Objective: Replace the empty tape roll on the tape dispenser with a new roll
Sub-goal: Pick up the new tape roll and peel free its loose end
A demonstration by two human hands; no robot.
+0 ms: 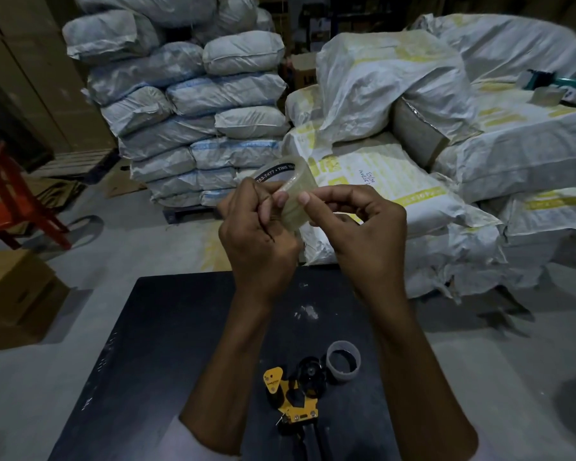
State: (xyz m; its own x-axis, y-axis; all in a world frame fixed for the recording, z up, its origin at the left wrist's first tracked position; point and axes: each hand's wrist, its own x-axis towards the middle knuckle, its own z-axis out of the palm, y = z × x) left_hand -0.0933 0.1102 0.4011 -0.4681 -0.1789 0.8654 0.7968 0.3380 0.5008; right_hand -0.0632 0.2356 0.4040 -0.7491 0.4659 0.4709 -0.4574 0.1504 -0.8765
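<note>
Both hands up over the tabletop's (167, 344) far edge: left hand (256, 241) and right hand (356, 234) each grasping the new tape roll (288, 191). Tape dispenser (293, 399) and empty core (343, 361) sit touching near the tabletop's near edge.

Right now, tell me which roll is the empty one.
The grey core on the black table, beside the dispenser: bare cardboard. The clear roll, held in the left hand and right hand, carries tape.

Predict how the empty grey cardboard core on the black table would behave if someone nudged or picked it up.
The empty core is a thin-walled hollow ring, so probably very light. It appears to stand on its end, so a nudge would likely slide it; tipped over, it could roll. Squeezing might dent it.
</note>
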